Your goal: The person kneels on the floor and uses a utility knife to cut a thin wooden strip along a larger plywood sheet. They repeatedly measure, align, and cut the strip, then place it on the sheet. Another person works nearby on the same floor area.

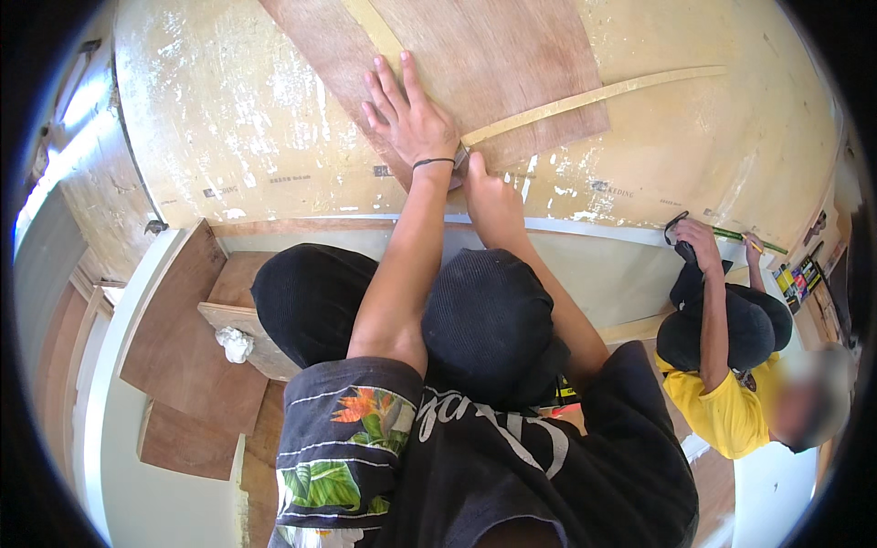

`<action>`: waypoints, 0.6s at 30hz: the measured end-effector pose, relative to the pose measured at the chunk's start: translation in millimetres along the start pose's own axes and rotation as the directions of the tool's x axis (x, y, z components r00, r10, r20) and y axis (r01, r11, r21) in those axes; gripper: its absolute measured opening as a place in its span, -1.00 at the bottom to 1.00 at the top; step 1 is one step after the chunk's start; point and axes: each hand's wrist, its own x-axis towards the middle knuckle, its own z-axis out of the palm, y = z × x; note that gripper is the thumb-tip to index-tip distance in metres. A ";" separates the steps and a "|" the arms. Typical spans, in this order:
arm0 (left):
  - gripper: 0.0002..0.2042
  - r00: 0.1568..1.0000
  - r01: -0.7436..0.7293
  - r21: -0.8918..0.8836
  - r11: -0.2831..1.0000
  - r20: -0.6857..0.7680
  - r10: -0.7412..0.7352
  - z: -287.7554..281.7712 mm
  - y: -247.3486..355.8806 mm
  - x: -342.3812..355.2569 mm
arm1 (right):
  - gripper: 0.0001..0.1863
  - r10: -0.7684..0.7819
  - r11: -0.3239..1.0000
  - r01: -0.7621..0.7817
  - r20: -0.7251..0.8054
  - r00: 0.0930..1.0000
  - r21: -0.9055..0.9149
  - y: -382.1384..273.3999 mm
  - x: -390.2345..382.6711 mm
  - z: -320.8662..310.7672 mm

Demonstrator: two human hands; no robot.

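Observation:
My left hand point(416, 119) presses flat on a reddish-brown plywood sheet point(512, 55), fingers spread and pointing away from me. Its palm covers part of a narrow tan strip point(375, 26). From beside the wrist, another length of tan strip point(594, 96) curves off to the right across the sheet and beyond it. Close to the left wrist, my right hand point(491, 196) is closed with the thumb up. A small greyish, shiny piece point(460, 160) shows between the two hands, partly hidden; its kind cannot be made out.
The sheet lies on a large paint-spotted yellowish board point(247, 110). A wooden compartment with a crumpled white wad point(235, 344) is at lower left. At right, a co-worker in a yellow shirt point(717, 411) reaches onto the board, a black object point(674, 228) at one hand.

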 end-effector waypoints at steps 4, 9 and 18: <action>-0.36 1.000 0.016 -0.002 1.000 -0.003 -0.016 0.2 0.4 -0.5 | -0.74 -0.001 1.000 0.001 -0.024 1.000 -0.010 3.1 -8.0 3.6; -0.31 1.000 -0.007 0.046 0.999 -0.014 0.007 5.9 -2.3 -1.6 | -0.74 0.007 1.000 -0.008 -0.041 0.999 -0.028 10.8 -8.9 6.9; -0.45 0.995 -0.062 -0.048 0.997 -0.078 0.058 4.7 -7.9 2.0 | -0.79 -0.048 0.997 0.058 -0.214 0.976 0.043 19.4 -40.5 -0.1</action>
